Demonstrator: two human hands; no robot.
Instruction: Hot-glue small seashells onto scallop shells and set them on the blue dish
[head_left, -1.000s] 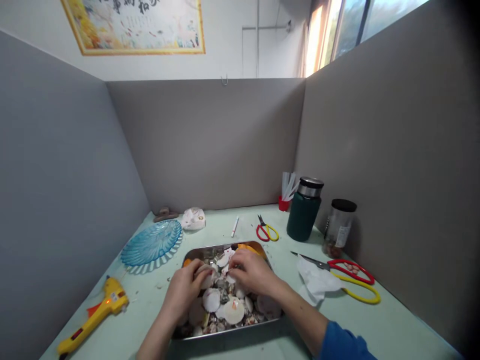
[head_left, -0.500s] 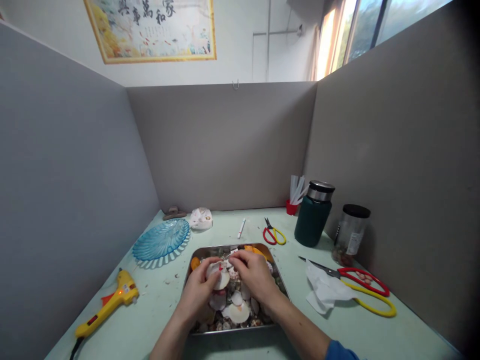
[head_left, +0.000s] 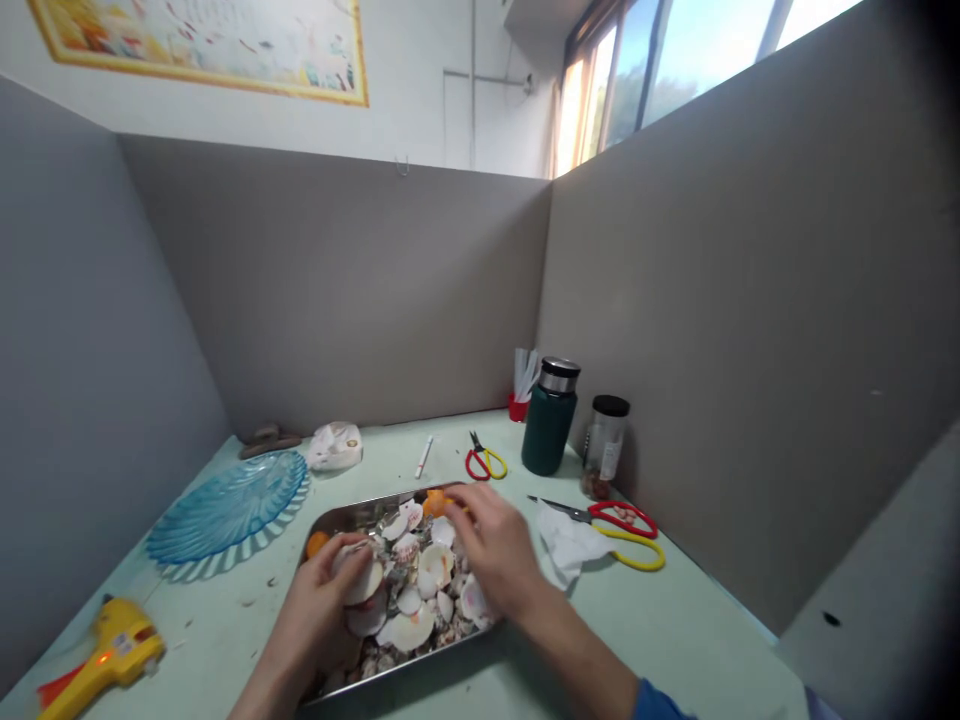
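white shell (head_left: 365, 584) pinched in the curled left hand (head_left: 324, 590), right hand (head_left: 491, 545) half-open, fingers angled down, grip unclear.

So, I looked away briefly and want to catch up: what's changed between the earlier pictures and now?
The hands have moved apart: the right hand has shifted rightward, to the orange shell at the far side of the tray; its grip is unclear. The left hand still holds a white shell. The glue gun and blue plate stayed put; the camera view turned.
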